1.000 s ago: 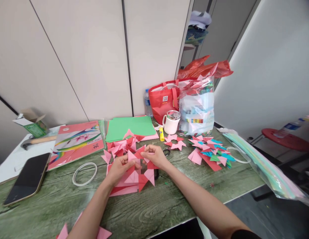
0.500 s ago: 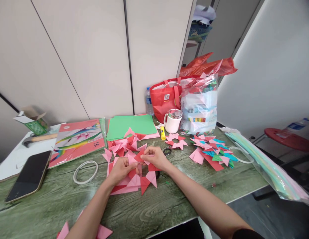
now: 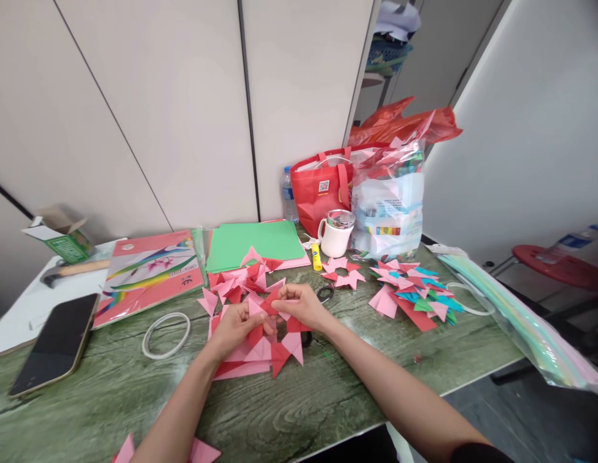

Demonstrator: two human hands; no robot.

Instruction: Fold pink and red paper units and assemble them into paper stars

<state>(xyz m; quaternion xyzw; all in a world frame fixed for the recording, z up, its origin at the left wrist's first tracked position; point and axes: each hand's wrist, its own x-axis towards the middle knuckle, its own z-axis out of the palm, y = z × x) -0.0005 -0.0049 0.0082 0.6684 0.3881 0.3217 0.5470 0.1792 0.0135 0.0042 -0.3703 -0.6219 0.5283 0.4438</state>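
Between my two hands is a ring of folded paper (image 3: 280, 357), made of red and pink pointed pieces joined together. My left hand (image 3: 237, 329) pinches its upper left side with thumb and fingers. At the top of the ring, my right hand (image 3: 301, 307) is closed on a folded piece, close to the left fingertips. Pink and red paper sheets (image 3: 245, 368) lie under the ring. Just behind my hands is a heap of loose folded pieces (image 3: 238, 281). Scissors (image 3: 325, 294) lie partly hidden beside my right wrist.
A white mug (image 3: 336, 235), a yellow glue stick (image 3: 316, 257) and a finished paper ring (image 3: 344, 273) stand or lie behind. Colored folded pieces (image 3: 419, 292) are piled right. A phone (image 3: 55, 344), a white hoop (image 3: 166, 335) and a paper pack (image 3: 152, 273) lie left. Green sheets (image 3: 255, 245) lie behind.
The view has shifted very slightly. Both hands keep their hold on the paper ring with almost no visible movement.
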